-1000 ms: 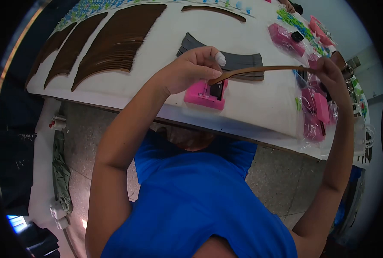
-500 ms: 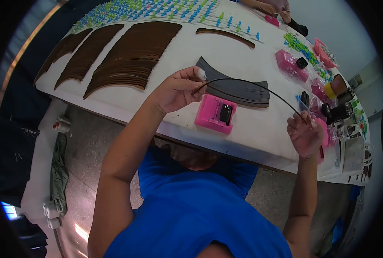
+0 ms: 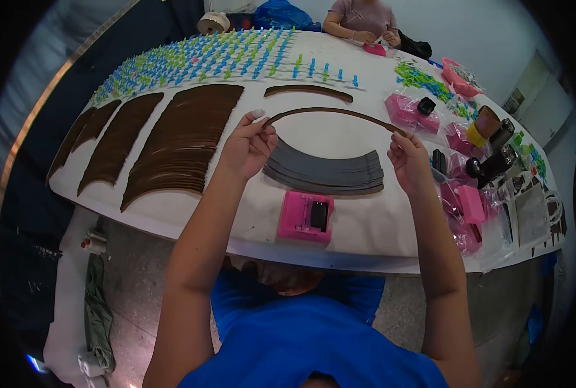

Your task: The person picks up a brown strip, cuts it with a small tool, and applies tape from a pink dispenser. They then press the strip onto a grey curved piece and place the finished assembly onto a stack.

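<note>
A thin curved brown strip (image 3: 330, 110) is stretched in an arc between my two hands above the table. My left hand (image 3: 250, 143) pinches its left end; a white covering shows on one fingertip. My right hand (image 3: 409, 158) pinches the right end. Below the arc lies a fanned stack of dark grey strips (image 3: 326, 173). Nearer to me sits a pink block (image 3: 289, 218) with a black part in it. Beyond the held strip, a small group of brown strips (image 3: 308, 90) rests on the white table (image 3: 372, 226).
Large stacks of brown strips (image 3: 181, 142) lie at the left. Rows of blue and green clips (image 3: 197, 58) cover the far left. Pink blocks (image 3: 409, 111), plastic bags and black-topped containers (image 3: 498, 161) crowd the right. Across the table sits another person (image 3: 359, 22), hands around a pink object.
Both hands have moved forward over the table with the strip, and the strip's right end has come up level with the left. The view has tilted up, showing more of the other person.
</note>
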Available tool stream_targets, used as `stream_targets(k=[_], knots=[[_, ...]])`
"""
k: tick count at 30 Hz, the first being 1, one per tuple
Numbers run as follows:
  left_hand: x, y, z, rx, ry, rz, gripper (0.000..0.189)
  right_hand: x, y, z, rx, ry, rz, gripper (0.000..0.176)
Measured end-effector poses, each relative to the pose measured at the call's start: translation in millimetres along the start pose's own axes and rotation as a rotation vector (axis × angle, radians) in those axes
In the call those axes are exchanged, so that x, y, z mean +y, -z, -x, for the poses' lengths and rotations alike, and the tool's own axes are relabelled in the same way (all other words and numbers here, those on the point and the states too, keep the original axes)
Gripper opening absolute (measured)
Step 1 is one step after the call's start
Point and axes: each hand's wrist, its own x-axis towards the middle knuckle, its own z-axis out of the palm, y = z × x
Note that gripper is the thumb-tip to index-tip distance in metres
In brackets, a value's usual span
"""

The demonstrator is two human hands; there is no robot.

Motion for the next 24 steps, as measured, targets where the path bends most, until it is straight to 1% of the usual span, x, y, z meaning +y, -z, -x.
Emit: stream_targets(k=[1, 3, 4, 5, 6, 7, 10, 11, 12, 13, 14, 15, 16, 17, 18, 19, 20, 21, 23, 24], knots=[[1, 4, -12, -0.007, -0.001, -0.006, 0.017, 4, 1, -16, -0.003, -0.021, 0.049, 0.009], [2, 13, -38, 0.236, -0.057, 0.001, 0.022, 12, 2, -45, -0.011, -0.037, 0.096, 0.009], [1, 18, -51, 0.231, -0.06, -0.005, 0.022, 17, 2, -59, -0.02, -0.055, 0.166, 0.011], [-1, 23, -64, 0.324, -0.1, -0.041, 0.026, 22, 2, -72, -0.029, -0.072, 0.237, 0.012], [-3, 29, -77, 0.419, -0.141, -0.075, 0.03, 27, 3, -84, -0.033, -0.069, 0.235, 0.012], [-6, 38, -88, 0.416, -0.146, -0.077, 0.03, 33, 1, -95, -0.03, -0.096, 0.286, 0.013], [-12, 56, -118, 0.522, -0.228, -0.47, 0.042, 51, -3, -125, -0.013, -0.127, 0.394, 0.014], [-14, 61, -128, 0.524, -0.232, -0.469, 0.042, 56, -4, -134, 0.006, -0.133, 0.453, 0.015], [-14, 64, -134, 0.55, -0.247, -0.806, 0.04, 62, -3, -145, 0.002, -0.134, 0.454, 0.015], [-13, 68, -140, 0.567, -0.255, -1.145, 0.039, 68, -1, -155, -0.011, -0.105, 0.526, 0.015], [-13, 71, -145, 0.571, -0.255, -1.144, 0.039, 74, 1, -165, -0.023, -0.076, 0.598, 0.015], [-12, 75, -150, 0.568, -0.275, -1.412, 0.038, 82, 4, -175, -0.026, -0.078, 0.599, 0.015], [-11, 79, -154, 0.556, -0.291, -1.682, 0.036, 90, 8, -186, -0.037, -0.003, 0.691, 0.016], [-11, 83, -159, 0.559, -0.29, -1.681, 0.036, 96, 13, -195, -0.048, 0.072, 0.782, 0.017], [-11, 87, -164, 0.556, -0.284, -1.778, 0.036, 98, 13, -201, -0.049, 0.069, 0.783, 0.017], [-11, 92, -169, 0.551, -0.276, -1.875, 0.035, 101, 13, -205, -0.036, 0.086, 0.954, 0.016], [-12, 96, -174, 0.554, -0.272, -1.874, 0.035, 104, 13, -209, -0.022, 0.103, 1.127, 0.015], [-12, 95, -177, 0.581, -0.26, -1.882, 0.035, 107, 13, -211, -0.025, 0.099, 1.127, 0.015], [-12, 92, -182, 0.611, -0.243, -1.888, 0.035, 114, 12, -215, 0.026, 0.362, 1.506, 0.019], [-12, 92, -185, 0.625, -0.239, -1.886, 0.034, 115, 9, -216, 0.023, 0.36, 1.506, 0.019]])
